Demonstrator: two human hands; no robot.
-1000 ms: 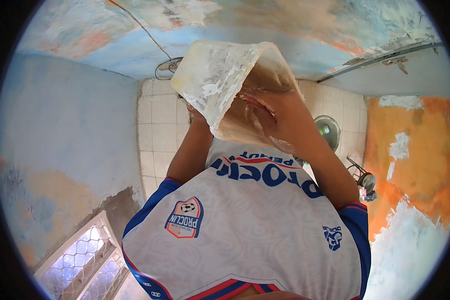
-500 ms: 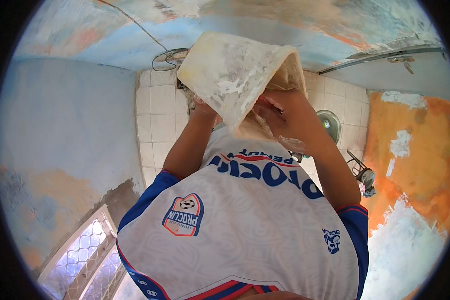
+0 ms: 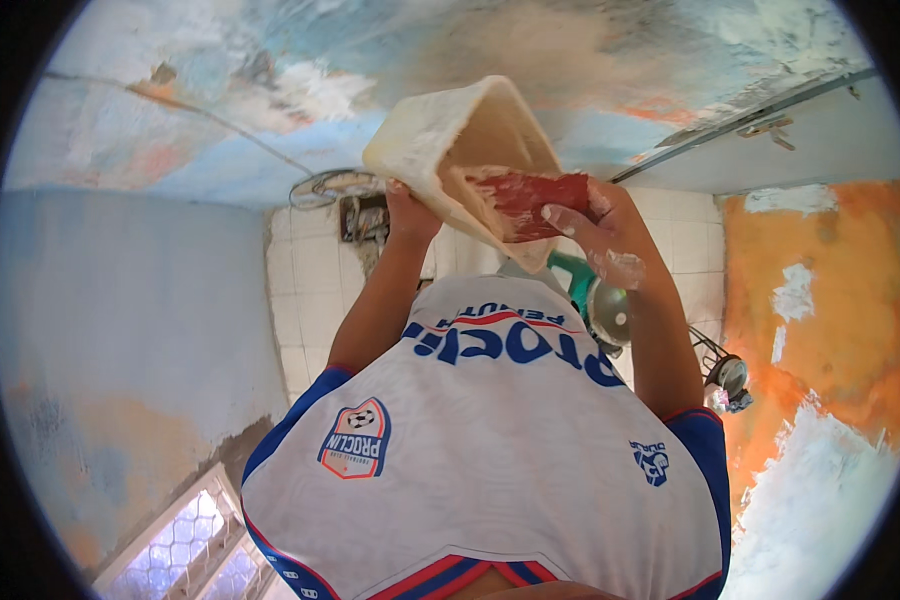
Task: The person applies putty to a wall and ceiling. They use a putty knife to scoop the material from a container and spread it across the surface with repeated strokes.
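Note:
Tilted in front of my chest is a cream plastic tub [image 3: 410, 150], its squarish mouth turned toward me and its walls smeared with pale paste. My left hand [image 3: 410, 210] grips it at the lower left, with most of the fingers hidden behind it. In my right hand [image 3: 615, 230] is a red flat putty spreader [image 3: 540, 205], pinched between thumb and fingers and streaked with the paste. The spreader's far end reaches into the tub's mouth. White paste also coats my right thumb and wrist.
Ahead stands a patchy blue wall [image 3: 560, 60] with a thin cable [image 3: 220, 120] along it. A dark boxy object [image 3: 363, 220] lies on the tiled floor [image 3: 305, 260]. A green and grey round object [image 3: 608, 305] sits below my right forearm, near a wire-framed item [image 3: 730, 375] beside the orange wall [image 3: 840, 290].
The tub has turned so that more of its inside shows. My right hand has drawn back from inside its mouth, bringing the red spreader into sight.

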